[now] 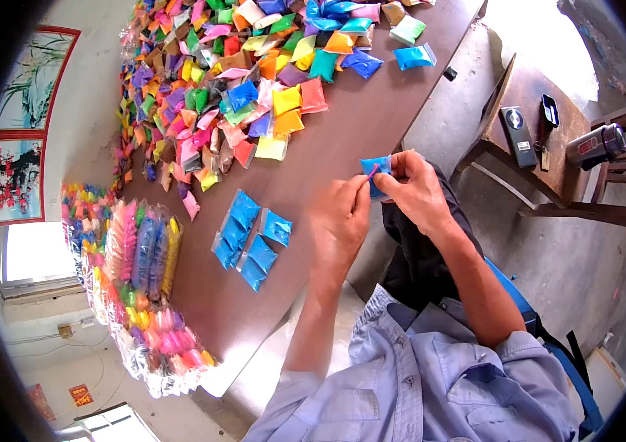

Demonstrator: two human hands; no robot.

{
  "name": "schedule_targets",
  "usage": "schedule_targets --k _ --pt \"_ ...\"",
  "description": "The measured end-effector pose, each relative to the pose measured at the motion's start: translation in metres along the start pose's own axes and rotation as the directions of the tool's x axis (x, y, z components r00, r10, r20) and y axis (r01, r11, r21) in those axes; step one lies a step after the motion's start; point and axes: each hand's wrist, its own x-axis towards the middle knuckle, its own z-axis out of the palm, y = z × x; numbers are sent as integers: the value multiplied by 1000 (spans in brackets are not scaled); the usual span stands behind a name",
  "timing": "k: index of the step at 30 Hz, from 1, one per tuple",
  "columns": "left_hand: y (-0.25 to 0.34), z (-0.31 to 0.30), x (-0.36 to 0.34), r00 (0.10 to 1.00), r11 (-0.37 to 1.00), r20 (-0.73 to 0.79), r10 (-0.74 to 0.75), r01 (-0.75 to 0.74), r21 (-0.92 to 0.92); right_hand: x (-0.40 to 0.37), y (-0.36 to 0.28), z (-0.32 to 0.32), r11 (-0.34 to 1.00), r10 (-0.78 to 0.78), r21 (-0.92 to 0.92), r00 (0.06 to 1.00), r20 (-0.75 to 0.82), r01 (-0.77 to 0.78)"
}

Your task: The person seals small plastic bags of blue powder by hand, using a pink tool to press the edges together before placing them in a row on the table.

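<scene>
A small clear packet of bright blue material (pixel 376 163) is held up past the table's edge, above my lap. My right hand (pixel 417 190) is closed on its side, with thumb and fingers pinching the plastic. My left hand (pixel 341 215) is closed too, pinching a thin purple stick (pixel 373 172) whose tip overlaps the packet. The left fingers are slightly smeared by motion. On the brown table (pixel 313 162), left of my left hand, lie several blue packets (pixel 259 258) in a loose group, some overlapping.
A large heap of multicoloured packets (pixel 254 74) covers the far part of the table. Bundled colourful bags (pixel 143 250) stack along the left edge. A wooden stool (pixel 541 147) at right carries a phone-like black device (pixel 517 136) and a thermos (pixel 596 144).
</scene>
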Motion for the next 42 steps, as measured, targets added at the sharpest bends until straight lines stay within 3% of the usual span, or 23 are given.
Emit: schedule_targets --k 6,9,14,16,18,32,36,39,42 --pt "4 9 -2 1000 1000 -23 1 0 25 0 -2 -2 1000 -20 -3 1000 -4 20" --pt "4 10 2 994 990 -25 105 -102 101 0 -2 1 999 -41 -9 999 -24 41" --pt "9 8 14 995 978 68 72 -83 191 6 5 2 997 -55 -48 998 -22 53" --pt "7 7 21 994 976 83 72 -87 198 5 2 6 995 -26 92 999 -40 29" --pt "0 8 29 993 974 99 71 -90 207 6 8 7 994 -83 61 995 -47 86" --pt "3 7 23 995 997 94 -29 22 74 8 19 5 981 -194 -29 979 -66 193" --pt "-2 7 32 997 994 68 27 -34 99 2 13 8 980 -199 -43 976 -86 196" --pt "7 -3 24 997 1000 80 -10 8 29 0 10 9 984 -175 -28 977 -117 173" --pt "12 -8 17 993 990 85 81 -90 112 1 11 9 985 -173 -44 977 -123 169"
